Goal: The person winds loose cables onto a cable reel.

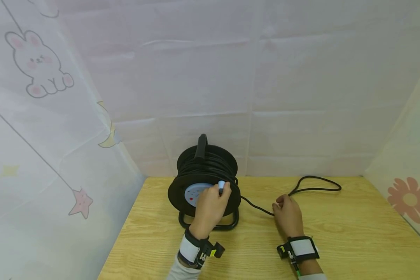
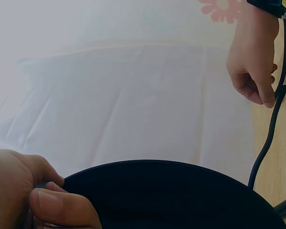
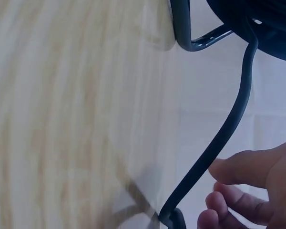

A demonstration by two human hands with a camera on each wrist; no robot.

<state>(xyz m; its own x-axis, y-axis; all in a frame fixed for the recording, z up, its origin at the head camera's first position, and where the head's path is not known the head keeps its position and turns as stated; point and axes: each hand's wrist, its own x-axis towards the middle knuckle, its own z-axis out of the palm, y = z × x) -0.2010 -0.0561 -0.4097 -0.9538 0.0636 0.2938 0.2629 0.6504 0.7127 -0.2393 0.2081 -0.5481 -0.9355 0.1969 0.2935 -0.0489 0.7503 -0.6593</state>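
- Right hand [image 1: 289, 217]: its thumb and fingers are apart, by the black cord [image 3: 231, 118]. I can't tell if they touch it.
- Left hand [image 1: 210, 206]: curled around the pale knob [image 1: 222, 184].
- The reel [image 1: 173, 194] stands on the table [image 1: 353, 221]. Lots of cord is wrapped on it.
- Farther right, a loop [image 1: 316, 189] isn't wrapped yet.

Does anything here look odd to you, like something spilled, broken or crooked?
Nothing looks spilled or broken. The reel stands upright on its frame. Only one thing looks slightly untidy: its black cable trails off, and beyond the right hand a loose loop lies on the table rather than wound up.
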